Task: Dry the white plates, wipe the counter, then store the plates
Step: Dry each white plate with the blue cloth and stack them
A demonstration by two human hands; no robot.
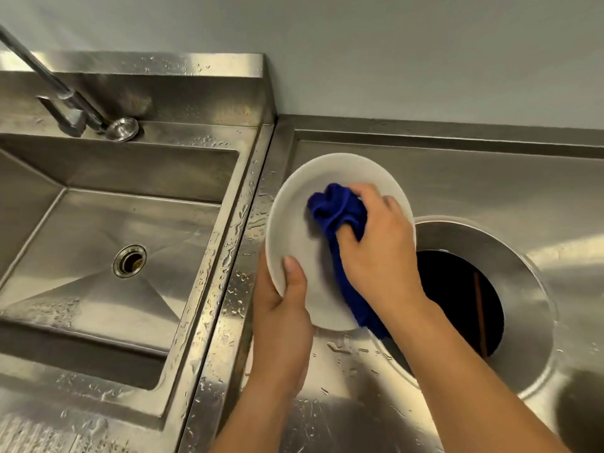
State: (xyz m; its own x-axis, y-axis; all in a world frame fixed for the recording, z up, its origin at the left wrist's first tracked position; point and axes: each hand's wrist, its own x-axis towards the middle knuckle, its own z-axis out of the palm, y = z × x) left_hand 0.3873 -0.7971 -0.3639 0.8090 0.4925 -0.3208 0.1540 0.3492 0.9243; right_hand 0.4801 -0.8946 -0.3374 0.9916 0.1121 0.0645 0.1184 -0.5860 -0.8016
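Left hand [281,308] grips one white plate [304,223]; right hand [379,243] one blue cloth [336,210].

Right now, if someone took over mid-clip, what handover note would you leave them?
Left hand: grip on the lower-left rim of the plate, held tilted above the counter.
Right hand: pressing a blue cloth into the plate's face.
Done: drying of this plate is under way; no other plates are in view.
Left: finish drying, wipe the counter, which has water drops beside the sink and near the round waste hole, then store the plates.
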